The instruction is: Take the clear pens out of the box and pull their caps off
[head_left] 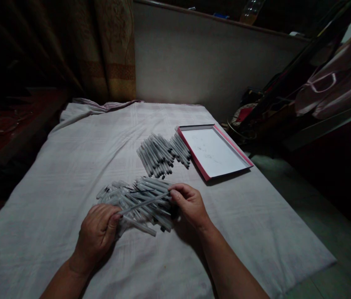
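Both hands hold one slim, clear pen (pixel 146 203) above a loose pile of similar pens (pixel 159 218). My left hand (pixel 98 232) is closed on its near left end, thumb against the fingers. At the other end, my right hand (pixel 190 203) pinches the pen between thumb and fingertips. The pile below lies at mixed angles, with clear plastic wrapping (pixel 108 195) at its left. Farther back, a second group of pens (pixel 155 153) lies more evenly side by side, dark ends mostly toward me.
A shallow box lid (pixel 219 149) with red sides and a white inside rests to the right of the pens. A pale checked cloth (pixel 69 174) covers the table. Behind stand a wall (pixel 194 66) and a patterned curtain (pixel 118 50). Hanging cloth (pixel 334 87) is at the right.
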Demonstrator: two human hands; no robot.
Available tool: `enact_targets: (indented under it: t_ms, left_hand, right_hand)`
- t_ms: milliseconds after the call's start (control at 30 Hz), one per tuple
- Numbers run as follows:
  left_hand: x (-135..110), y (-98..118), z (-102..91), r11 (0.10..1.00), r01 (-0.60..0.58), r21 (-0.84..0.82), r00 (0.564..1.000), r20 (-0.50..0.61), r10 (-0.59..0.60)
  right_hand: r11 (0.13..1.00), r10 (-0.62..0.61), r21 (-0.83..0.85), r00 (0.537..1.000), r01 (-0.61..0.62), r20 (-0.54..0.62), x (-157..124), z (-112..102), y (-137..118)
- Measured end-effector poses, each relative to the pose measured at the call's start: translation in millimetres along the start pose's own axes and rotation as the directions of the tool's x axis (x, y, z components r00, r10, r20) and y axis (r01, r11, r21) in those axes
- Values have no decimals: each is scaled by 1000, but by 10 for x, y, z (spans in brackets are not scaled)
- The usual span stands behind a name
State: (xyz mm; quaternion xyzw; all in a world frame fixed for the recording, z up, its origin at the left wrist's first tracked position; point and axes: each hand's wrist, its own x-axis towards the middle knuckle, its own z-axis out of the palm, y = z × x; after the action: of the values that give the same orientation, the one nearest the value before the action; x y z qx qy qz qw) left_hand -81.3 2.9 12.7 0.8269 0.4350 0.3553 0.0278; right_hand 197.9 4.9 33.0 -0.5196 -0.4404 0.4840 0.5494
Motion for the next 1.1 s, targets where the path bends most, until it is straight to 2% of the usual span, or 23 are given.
enact_targets:
  t_ms: [167, 367, 567, 767, 867, 1100]
  left_hand:
    - [23, 33, -12, 1000, -14, -1, 1000, 2, 14]
    - [67, 67, -29, 997, -80, 12, 995, -51, 81]
    - [64, 61, -15, 997, -73, 10, 996, -45, 73]
    - [140, 114, -46, 993, -120, -1, 991, -63, 120]
    - [152, 119, -54, 991, -135, -2, 989, -58, 134]
    - [128, 100, -35, 992, -125, -23, 991, -56, 123]
  right_hand:
    - [998, -41, -46, 999, 40, -11, -8, 1, 20]
    - [999, -8, -40, 1000, 7, -29, -4, 12, 18]
    - [998, -51, -22, 999, 51, -2, 0, 2, -13]
    - [1000, 8, -25, 1000, -9, -25, 6, -8, 12]
    - [999, 31, -19, 1000, -31, 1, 6, -18, 18]
    - [999, 48, 9, 999, -48, -16, 19, -5, 22]
